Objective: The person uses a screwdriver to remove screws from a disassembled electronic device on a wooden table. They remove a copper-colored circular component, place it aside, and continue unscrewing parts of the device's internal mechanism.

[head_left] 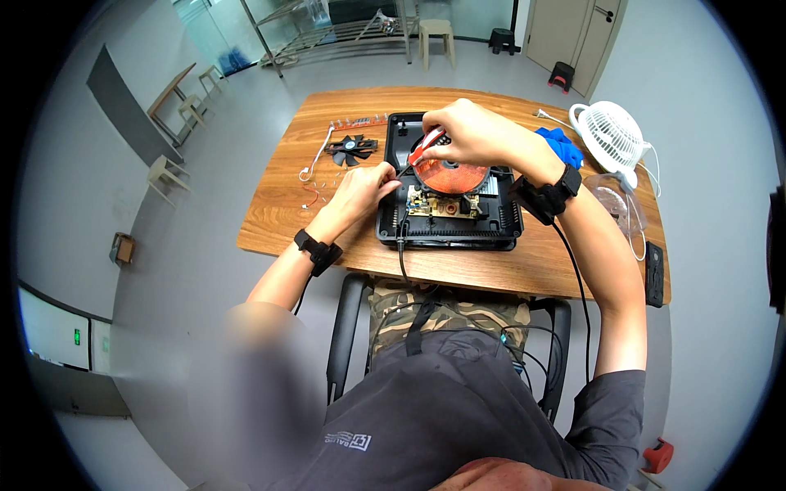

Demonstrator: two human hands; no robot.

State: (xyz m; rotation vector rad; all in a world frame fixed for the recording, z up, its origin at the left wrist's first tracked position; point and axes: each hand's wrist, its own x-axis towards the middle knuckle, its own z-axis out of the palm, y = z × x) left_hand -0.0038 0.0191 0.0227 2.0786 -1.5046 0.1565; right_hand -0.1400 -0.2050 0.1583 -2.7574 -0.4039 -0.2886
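Looks partway: fan (352, 150) lies loose on the counter (278, 214), coil (452, 177) and board (435, 204) still in the housing (450, 243). Right fingers (440, 152) pinch a red tool (427, 144); left fingers (382, 174), can't tell.

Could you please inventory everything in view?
Table: 1, brown, centre
Casing: 1, black, on table
Coil: 1, copper, in casing
Circuit board: 1, yellowish, in casing
Tool: 1, red and white, over coil
Bladed fan: 1, black, table's left
Small parts: several, mixed, table's left
Cloth: 1, blue, table's right
Caged fan: 1, white, table's right
Plastic piece: 1, clear, table's right
Oblong device: 1, black, table's right
Cables: several, black or white, around table
Stools: 6+, pale or black, floor
Rack: 1, metallic, background
Door: 1, beige, background
Chair: 1, black, lower centre
Wristbands: 2, black, wrists
Shirt: 1, grey, lower centre
Trousers: 1, camouflage, lower centre
Left hand: 1, casing's left edge
Right hand: 1, holding tool
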